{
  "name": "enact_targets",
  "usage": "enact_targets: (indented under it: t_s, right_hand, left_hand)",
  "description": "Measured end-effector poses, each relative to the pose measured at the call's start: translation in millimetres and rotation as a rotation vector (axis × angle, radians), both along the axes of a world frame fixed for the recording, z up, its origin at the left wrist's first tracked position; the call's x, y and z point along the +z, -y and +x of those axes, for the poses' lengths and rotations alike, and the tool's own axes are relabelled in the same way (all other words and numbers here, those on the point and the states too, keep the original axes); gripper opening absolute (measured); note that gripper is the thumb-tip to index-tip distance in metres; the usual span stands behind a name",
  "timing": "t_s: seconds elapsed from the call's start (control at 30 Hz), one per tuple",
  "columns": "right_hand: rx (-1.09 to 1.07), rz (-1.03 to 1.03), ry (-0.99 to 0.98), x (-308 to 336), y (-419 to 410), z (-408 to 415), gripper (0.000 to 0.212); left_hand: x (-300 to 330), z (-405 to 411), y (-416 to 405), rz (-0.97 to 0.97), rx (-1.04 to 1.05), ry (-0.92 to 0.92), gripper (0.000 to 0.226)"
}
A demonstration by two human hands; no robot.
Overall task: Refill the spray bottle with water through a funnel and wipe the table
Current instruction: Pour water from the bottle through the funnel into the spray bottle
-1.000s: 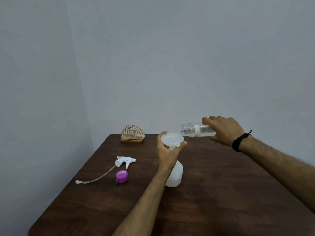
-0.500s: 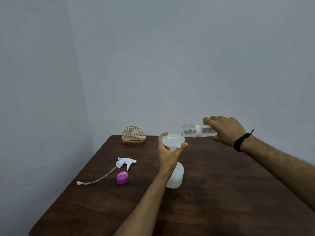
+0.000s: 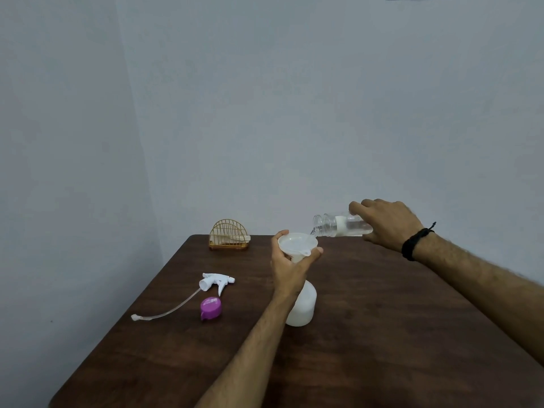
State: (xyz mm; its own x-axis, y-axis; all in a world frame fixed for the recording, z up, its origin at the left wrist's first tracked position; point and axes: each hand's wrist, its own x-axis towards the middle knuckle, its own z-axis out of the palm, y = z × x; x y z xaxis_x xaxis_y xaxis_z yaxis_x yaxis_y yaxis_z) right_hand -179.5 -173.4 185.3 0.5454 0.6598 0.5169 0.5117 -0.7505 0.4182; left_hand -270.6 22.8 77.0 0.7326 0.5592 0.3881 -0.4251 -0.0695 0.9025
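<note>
left hand (image 3: 290, 267) grips funnel (image 3: 297, 244) | right hand (image 3: 388, 223) tilts water bottle (image 3: 338, 226) | label unreadable, maybe blank

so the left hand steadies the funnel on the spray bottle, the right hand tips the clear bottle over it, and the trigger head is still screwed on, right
Not quite. The head view shows the trigger head off the spray bottle, lying on the table near a purple cap. The rest holds: left hand steadies the funnel, right hand tips the clear bottle over it.

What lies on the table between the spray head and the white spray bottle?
In the head view, only the purple cap lies there, just in front of the spray head. From it to the spray bottle the wooden table is bare.
</note>
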Motion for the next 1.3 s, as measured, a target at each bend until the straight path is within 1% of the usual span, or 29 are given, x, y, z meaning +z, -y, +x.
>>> enact_targets:
  t_s: [0.37, 0.7, 1.03, 1.3]
  right_hand:
    - [0.0, -0.015, 0.007, 7.3, -1.2, -1.3, 0.038]
    - [0.001, -0.019, 0.029, 10.9, -1.3, -1.2, 0.04]
    - [0.004, -0.011, 0.046, 14.4, -3.2, -0.8, 0.041]
    - [0.007, -0.035, 0.068, 23.4, -8.0, -0.7, 0.047]
  left_hand:
    - [1.3, -1.7, 1.1, 0.003, -0.002, -0.007, 0.079]
    - [1.2, -1.0, 1.9, 0.014, 0.003, -0.029, 0.084]
    - [0.7, -0.7, 1.3, 0.001, 0.008, -0.028, 0.083]
    - [0.7, 1.0, 1.7, 0.013, 0.015, -0.041, 0.085]
